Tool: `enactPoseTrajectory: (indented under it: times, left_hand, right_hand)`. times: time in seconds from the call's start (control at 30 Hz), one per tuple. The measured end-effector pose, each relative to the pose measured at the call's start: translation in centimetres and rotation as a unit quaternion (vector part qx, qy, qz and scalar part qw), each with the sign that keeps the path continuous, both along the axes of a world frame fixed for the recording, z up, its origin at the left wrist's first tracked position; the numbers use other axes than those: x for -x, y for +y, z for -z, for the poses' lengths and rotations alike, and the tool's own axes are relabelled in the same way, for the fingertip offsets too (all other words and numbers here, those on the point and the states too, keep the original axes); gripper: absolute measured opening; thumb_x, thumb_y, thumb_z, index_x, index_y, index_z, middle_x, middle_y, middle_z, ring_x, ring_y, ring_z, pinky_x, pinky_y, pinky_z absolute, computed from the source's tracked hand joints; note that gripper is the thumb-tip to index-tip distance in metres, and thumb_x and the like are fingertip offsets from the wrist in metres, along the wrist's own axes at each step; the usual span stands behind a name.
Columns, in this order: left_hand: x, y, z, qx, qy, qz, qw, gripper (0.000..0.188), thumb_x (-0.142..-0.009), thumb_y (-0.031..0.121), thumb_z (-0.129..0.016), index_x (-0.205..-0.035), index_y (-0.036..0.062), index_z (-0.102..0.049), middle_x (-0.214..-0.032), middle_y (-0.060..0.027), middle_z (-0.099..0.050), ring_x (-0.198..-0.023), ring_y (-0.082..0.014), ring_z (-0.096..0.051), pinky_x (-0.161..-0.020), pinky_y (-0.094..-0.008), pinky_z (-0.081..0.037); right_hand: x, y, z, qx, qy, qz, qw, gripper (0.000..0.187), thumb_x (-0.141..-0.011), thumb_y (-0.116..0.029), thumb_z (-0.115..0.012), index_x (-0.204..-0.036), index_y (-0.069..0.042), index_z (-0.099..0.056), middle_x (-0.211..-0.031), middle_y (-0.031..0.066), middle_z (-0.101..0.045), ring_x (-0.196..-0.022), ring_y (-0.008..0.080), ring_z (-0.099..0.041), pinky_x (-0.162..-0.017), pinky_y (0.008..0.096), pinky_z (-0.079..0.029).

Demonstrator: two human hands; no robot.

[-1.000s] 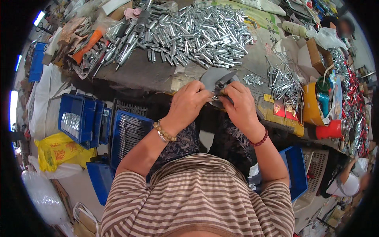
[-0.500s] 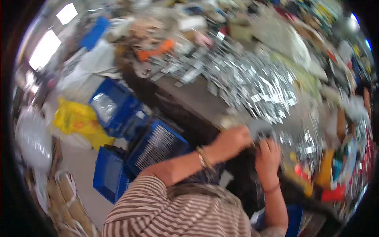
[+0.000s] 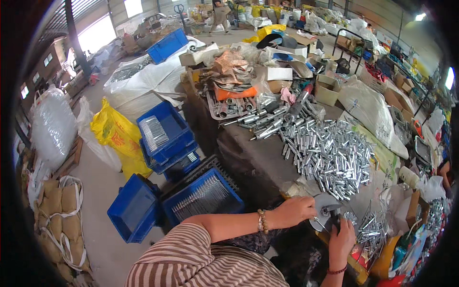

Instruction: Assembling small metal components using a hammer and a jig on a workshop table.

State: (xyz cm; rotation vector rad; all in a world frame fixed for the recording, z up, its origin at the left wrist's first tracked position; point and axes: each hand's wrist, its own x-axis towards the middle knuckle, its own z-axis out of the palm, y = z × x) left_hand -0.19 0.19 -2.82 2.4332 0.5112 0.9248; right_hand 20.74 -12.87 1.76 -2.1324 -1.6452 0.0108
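Note:
My left hand (image 3: 294, 213), with a beaded bracelet on its wrist, is closed in a pinch on a thin metal rod (image 3: 316, 220). The rod's end points toward a round grey disc (image 3: 324, 199) with a dark fitting (image 3: 330, 209) at its middle. On the near right side of the disc, my right hand (image 3: 342, 239) is closed, its fingertips by the dark fitting. What lies between them is hidden. Beyond the disc, a heap of shiny metal tubes (image 3: 330, 155) covers the bench, and thinner metal pins (image 3: 370, 227) lie to the right.
Left of the bench stand a blue crate (image 3: 205, 193) with rows of thin rods, another blue crate (image 3: 131, 208), and stacked blue crates (image 3: 165, 136). A yellow bag (image 3: 119, 134) is behind them. At the right are a white sack (image 3: 370, 115) and a cardboard box (image 3: 416, 208).
The view has tilted up and steadied, showing more of the hall. My left hand stays by the disc, and the rod in its fingers shows clearly now. My right hand remains beside the disc.

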Motion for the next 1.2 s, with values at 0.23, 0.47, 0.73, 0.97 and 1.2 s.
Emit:
enactPoseTrajectory:
  times: [0.23, 0.47, 0.73, 0.97, 1.2]
  left_hand:
    - [-0.5, -1.1, 0.2, -0.013, 0.005, 0.023, 1.000, 0.010, -0.093, 0.018, -0.068, -0.095, 0.0091, -0.067, -0.098, -0.0103, -0.058, -0.093, -0.0310, -0.063, -0.081, -0.0432, -0.051]
    - [0.5, 0.8, -0.8, -0.014, 0.047, -0.003, 0.999, 0.009, -0.092, 0.016, -0.069, -0.096, 0.0082, -0.072, -0.096, -0.0109, -0.063, -0.092, -0.0313, -0.065, -0.077, -0.0415, -0.053]
    - [-0.1, 0.8, -1.0, 0.012, 0.013, 0.012, 1.000, 0.013, -0.086, 0.009, -0.076, -0.099, 0.0089, -0.074, -0.095, -0.0075, -0.062, -0.088, -0.0300, -0.064, -0.072, -0.0404, -0.052]
    - [-0.3, -0.3, -1.0, 0.025, 0.025, -0.003, 0.999, 0.013, -0.083, 0.008, -0.077, -0.096, 0.0079, -0.073, -0.095, -0.0067, -0.060, -0.090, -0.0291, -0.064, -0.075, -0.0426, -0.051]
    - [-0.2, 0.2, -0.8, 0.019, 0.013, -0.001, 1.000, 0.022, -0.080, 0.004, -0.080, -0.101, 0.0076, -0.074, -0.095, -0.0076, -0.061, -0.087, -0.0297, -0.064, -0.072, -0.0409, -0.052]
  right_hand:
    - [0.4, -3.3, 0.2, -0.095, 0.087, 0.022, 0.991, 0.034, -0.086, 0.000, -0.071, -0.120, 0.002, -0.065, -0.108, 0.0217, -0.062, -0.101, 0.0450, -0.061, -0.087, 0.0480, -0.050]
    - [1.8, -3.2, -2.6, -0.130, 0.026, -0.041, 0.990, 0.034, -0.089, 0.000, -0.070, -0.123, -0.003, -0.067, -0.102, 0.0189, -0.062, -0.086, 0.0403, -0.066, -0.071, 0.0435, -0.053]
    - [2.8, -3.9, -2.3, -0.138, 0.075, -0.033, 0.987, 0.032, -0.086, 0.004, -0.070, -0.116, -0.007, -0.071, -0.098, 0.0122, -0.064, -0.076, 0.0336, -0.067, -0.065, 0.0394, -0.053]
    - [4.0, -3.8, -1.8, -0.084, -0.007, -0.059, 0.995, 0.011, -0.086, 0.001, -0.073, -0.096, -0.002, -0.068, -0.100, 0.0115, -0.066, -0.078, 0.0321, -0.066, -0.067, 0.0389, -0.053]
    - [4.0, -3.9, -2.2, -0.217, 0.046, -0.001, 0.975, 0.023, -0.084, 0.003, -0.068, -0.102, -0.008, -0.074, -0.103, 0.0075, -0.069, -0.080, 0.0273, -0.071, -0.067, 0.0358, -0.056]
